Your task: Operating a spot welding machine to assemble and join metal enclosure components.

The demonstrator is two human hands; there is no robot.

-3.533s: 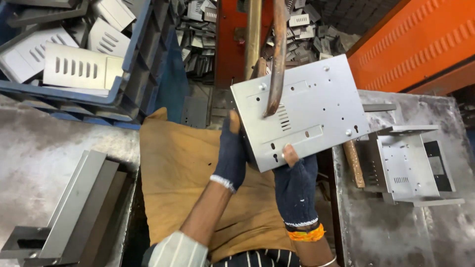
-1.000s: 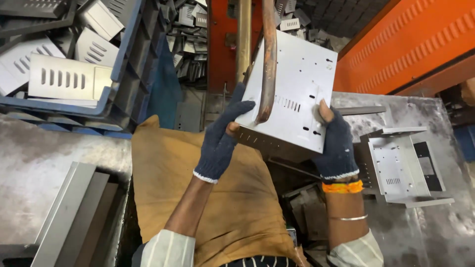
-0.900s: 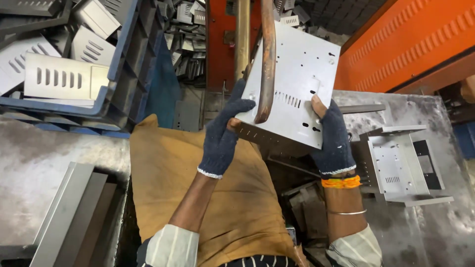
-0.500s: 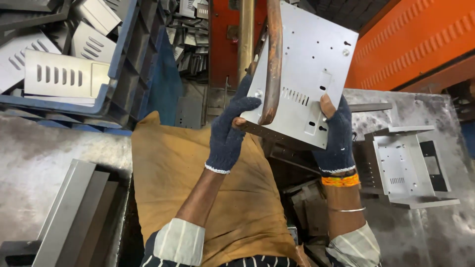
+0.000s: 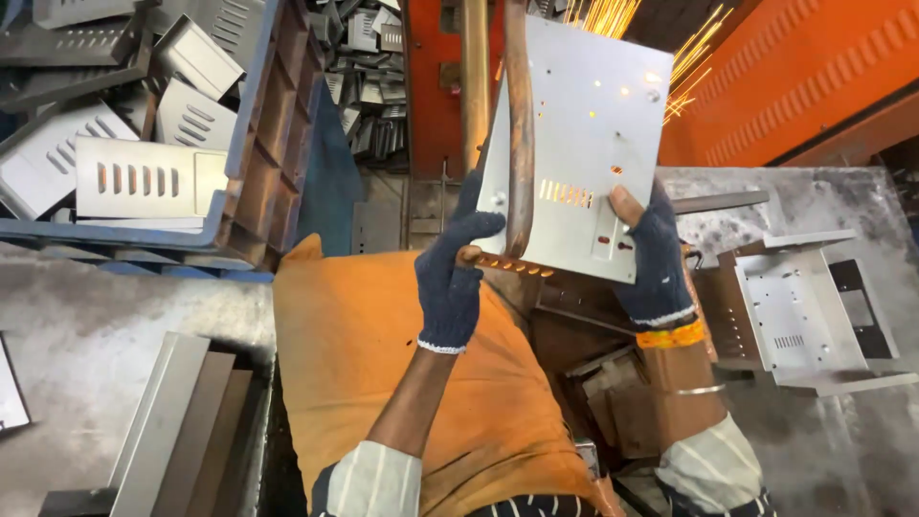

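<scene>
Sheet-metal panel (image 5: 584, 124) was held up in front of the person, above the orange apron (image 5: 383, 383) on the lap, tilted so its long axis ran up and away from the body. Nearest the camera, the left hand (image 5: 450, 273) in a dark knitted glove gripped the lower left corner, fingers curled over the folded bottom edge. The right hand (image 5: 651, 254), gloved the same, clamped the lower right edge with its thumb pressed on the face; an orange band circled that wrist. Both hands were equally near, one on each side, well apart across the panel's width. The panel was pale grey, flat, with a row of short louvre slots near its lower part, scattered small holes, and a bent flange at the bottom (glowing orange light showed through the openings). A curved copper electrode arm (image 5: 519, 124) crossed its face on the left side. Beyond the top edge, sparks (image 5: 694, 57) flew against the orange machine housing (image 5: 804, 77).
</scene>
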